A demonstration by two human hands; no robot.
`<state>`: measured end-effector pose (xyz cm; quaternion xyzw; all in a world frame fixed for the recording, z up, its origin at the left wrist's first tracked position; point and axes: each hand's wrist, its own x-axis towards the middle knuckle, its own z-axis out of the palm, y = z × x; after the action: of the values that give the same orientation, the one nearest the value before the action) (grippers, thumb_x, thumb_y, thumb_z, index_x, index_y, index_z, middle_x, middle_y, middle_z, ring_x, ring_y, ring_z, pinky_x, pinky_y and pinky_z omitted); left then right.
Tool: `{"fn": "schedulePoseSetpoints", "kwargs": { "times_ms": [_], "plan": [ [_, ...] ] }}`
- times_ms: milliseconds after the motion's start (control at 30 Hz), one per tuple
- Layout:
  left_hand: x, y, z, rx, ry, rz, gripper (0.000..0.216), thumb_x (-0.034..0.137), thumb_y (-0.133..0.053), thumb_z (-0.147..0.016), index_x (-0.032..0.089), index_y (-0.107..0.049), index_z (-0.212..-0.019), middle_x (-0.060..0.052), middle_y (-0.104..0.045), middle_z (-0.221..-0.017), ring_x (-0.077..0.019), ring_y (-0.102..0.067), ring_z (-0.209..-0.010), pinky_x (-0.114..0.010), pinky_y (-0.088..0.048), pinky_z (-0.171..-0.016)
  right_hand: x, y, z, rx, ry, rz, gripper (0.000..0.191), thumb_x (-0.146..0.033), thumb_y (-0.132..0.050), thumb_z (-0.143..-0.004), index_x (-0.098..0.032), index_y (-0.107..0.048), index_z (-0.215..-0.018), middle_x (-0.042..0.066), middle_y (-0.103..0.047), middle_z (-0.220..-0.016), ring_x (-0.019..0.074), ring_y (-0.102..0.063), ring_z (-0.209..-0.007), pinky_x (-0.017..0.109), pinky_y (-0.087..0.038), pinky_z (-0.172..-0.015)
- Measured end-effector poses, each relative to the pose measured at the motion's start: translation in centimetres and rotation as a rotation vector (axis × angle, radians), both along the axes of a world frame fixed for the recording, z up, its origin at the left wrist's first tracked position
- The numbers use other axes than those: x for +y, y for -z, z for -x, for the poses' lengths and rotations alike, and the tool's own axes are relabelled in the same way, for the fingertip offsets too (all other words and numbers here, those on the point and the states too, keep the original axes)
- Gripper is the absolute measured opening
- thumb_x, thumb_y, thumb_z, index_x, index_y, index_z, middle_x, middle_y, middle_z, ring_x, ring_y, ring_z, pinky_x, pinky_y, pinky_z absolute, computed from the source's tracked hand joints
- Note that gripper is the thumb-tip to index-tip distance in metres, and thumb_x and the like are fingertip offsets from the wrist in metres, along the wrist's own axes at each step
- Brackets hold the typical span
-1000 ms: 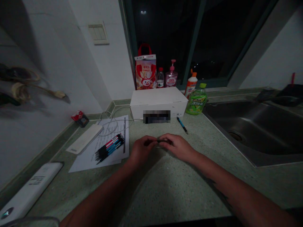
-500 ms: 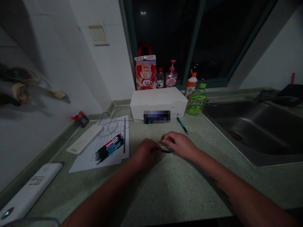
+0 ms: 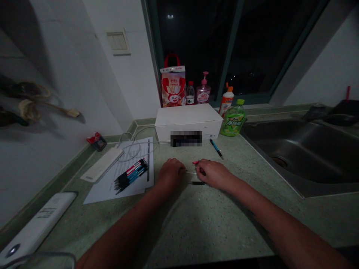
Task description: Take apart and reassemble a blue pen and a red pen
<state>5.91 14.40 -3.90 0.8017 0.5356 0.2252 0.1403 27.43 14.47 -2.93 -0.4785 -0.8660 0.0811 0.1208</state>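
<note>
Mid-frame: left hand (image 3: 170, 172) and right hand (image 3: 211, 173) pinching a thin refill (image 3: 191, 173) between them; right fingers also gripping red pen part (image 3: 195, 162). Black part (image 3: 196, 183) below, on counter (image 3: 202, 220). Pen apart, likely halfway.

Under both hands the countertop (image 3: 196, 220) looks like speckled green stone with a dull, matt finish. Right of the right hand (image 3: 213, 173), the sink (image 3: 303, 149) is brushed metal with a soft sheen. Left of the left hand (image 3: 169, 173), glossy plastic pens (image 3: 130, 175) lie on matt white paper (image 3: 112, 186).
</note>
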Motion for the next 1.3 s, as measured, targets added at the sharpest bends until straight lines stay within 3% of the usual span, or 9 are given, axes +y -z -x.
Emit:
{"fn": "schedulePoseSetpoints", "kwargs": {
  "times_ms": [233, 633, 867, 1133, 1300],
  "plan": [
    [-0.4, -0.2, 0.3, 0.061, -0.010, 0.020, 0.015, 0.013, -0.060, -0.090, 0.016, -0.073, -0.086, -0.010, -0.067, -0.094, -0.0263, -0.057, -0.095, -0.037, -0.041, -0.083, 0.1, -0.2, -0.1, -0.055, 0.044, 0.000, 0.010, -0.011, -0.063, -0.092, -0.017, -0.066, -0.085, 0.005, -0.065, -0.089, 0.0197, -0.061, -0.075, 0.027, -0.039, -0.063],
    [-1.1, -0.2, -0.8, 0.092, 0.067, -0.021, 0.016, 0.015, -0.056, -0.093, 0.016, -0.071, -0.088, -0.009, -0.066, -0.093, -0.0250, -0.058, -0.093, -0.037, -0.042, -0.084, -0.1, -0.4, 0.8, -0.022, -0.033, 0.037, 0.008, -0.011, -0.067, -0.093, -0.017, -0.067, -0.087, 0.004, -0.064, -0.091, 0.0186, -0.062, -0.079, 0.026, -0.037, -0.064],
    [-1.0, 0.5, -0.4, 0.008, 0.050, -0.072, 0.012, 0.013, -0.064, -0.089, 0.017, -0.072, -0.097, -0.007, -0.068, -0.098, -0.0233, -0.058, -0.098, -0.036, -0.045, -0.088, 0.7, -0.3, -0.2, 0.083, 0.204, 0.013, 0.009, -0.023, -0.074, -0.096, -0.018, -0.067, -0.093, 0.002, -0.065, -0.095, 0.0179, -0.063, -0.083, 0.026, -0.037, -0.066],
    [-0.7, 0.4, -0.7, 0.018, 0.053, -0.095, 0.012, 0.015, -0.062, -0.092, 0.017, -0.073, -0.096, -0.007, -0.068, -0.095, -0.0238, -0.059, -0.095, -0.037, -0.046, -0.085, 0.6, -0.2, 1.6, 0.014, 0.095, 0.016, 0.005, -0.022, -0.073, -0.097, -0.019, -0.069, -0.098, 0.002, -0.064, -0.099, 0.0175, -0.064, -0.085, 0.026, -0.039, -0.066],
    [0.2, 0.5, -1.0, 0.045, 0.122, -0.093, 0.028, 0.010, -0.057, -0.093, 0.019, -0.073, -0.115, -0.006, -0.070, -0.108, -0.0233, -0.059, -0.102, -0.037, -0.046, -0.093, 1.1, -0.4, 0.7, 0.058, 0.196, -0.066, 0.009, -0.025, -0.069, -0.102, -0.019, -0.069, -0.108, 0.004, -0.063, -0.109, 0.0185, -0.064, -0.097, 0.026, -0.044, -0.072]
  ]
}}
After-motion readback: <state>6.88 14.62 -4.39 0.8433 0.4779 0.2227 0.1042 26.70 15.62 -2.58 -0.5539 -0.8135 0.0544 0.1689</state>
